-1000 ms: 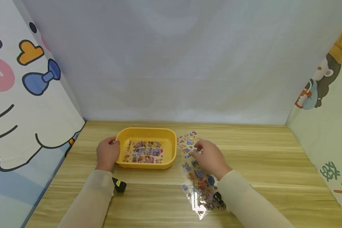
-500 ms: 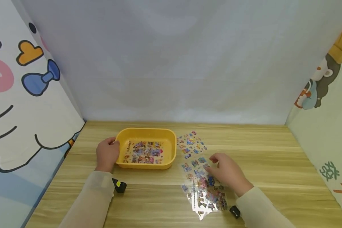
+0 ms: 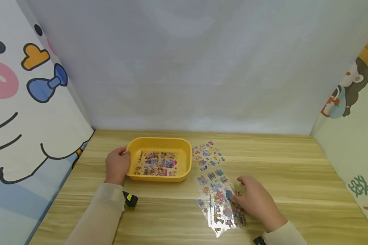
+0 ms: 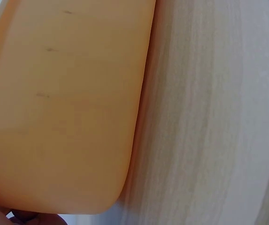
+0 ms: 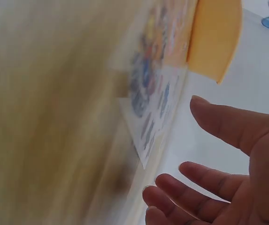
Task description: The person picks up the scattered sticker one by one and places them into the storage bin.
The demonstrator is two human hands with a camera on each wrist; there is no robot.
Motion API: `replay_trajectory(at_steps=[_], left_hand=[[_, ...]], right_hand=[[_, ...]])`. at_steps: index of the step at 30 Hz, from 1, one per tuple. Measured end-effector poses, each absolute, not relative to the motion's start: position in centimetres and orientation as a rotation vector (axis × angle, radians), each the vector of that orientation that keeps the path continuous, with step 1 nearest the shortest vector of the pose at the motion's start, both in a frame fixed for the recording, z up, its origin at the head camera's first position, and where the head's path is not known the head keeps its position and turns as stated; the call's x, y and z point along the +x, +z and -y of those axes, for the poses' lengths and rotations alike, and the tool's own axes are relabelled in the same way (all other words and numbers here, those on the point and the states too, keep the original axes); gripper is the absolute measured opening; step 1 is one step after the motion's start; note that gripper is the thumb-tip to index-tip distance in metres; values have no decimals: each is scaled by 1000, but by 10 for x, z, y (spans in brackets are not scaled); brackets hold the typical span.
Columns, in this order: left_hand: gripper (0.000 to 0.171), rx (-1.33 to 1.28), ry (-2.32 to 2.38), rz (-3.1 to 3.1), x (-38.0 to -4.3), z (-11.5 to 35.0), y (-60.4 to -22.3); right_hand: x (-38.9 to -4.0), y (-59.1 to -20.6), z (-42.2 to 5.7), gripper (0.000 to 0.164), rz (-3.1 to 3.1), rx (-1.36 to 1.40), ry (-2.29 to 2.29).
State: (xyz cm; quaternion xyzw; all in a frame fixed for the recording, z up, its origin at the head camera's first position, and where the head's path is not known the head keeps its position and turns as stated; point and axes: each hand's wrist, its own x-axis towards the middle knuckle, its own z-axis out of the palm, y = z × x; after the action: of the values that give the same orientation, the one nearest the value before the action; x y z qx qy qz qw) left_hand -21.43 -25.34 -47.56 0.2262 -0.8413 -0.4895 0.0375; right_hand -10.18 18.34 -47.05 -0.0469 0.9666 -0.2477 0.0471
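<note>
My left hand [image 3: 118, 165] grips the left end of a yellow plastic tray [image 3: 188, 161], which stands on the wooden table. Inside the tray lies a clear sticker sheet [image 3: 159, 163] with small colourful prints. In the left wrist view the tray's orange-looking outer side [image 4: 73, 112] fills much of the frame, with a bit of the hand low at its corner. My right hand [image 3: 256, 200] hovers by the right edge of overlapping clear sticker sheets [image 3: 216, 187]. Its thumb and fingers stand apart with nothing between them, as the right wrist view shows.
Another small sticker sheet [image 3: 207, 154] lies right beside the tray, behind the overlapping sheets. Light glares off the near sheets. A pale cloth [image 3: 199, 68] backs the wooden table [image 3: 294, 170], and printed cartoon panels stand at both sides.
My right hand has drawn back toward me and to the right, from over the far sticker sheet to the edge of the near ones. The left hand and tray stay in place.
</note>
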Motion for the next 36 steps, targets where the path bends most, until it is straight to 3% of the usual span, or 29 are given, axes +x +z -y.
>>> replay_trajectory(at_steps=[16, 36], left_hand=[[46, 692, -1482, 2586, -214, 252, -476], [45, 686, -1466, 2588, -213, 251, -474]], right_hand=[[-95, -477, -187, 80, -2914, -162, -793], [-97, -479, -183, 43, -2881, -172, -774]])
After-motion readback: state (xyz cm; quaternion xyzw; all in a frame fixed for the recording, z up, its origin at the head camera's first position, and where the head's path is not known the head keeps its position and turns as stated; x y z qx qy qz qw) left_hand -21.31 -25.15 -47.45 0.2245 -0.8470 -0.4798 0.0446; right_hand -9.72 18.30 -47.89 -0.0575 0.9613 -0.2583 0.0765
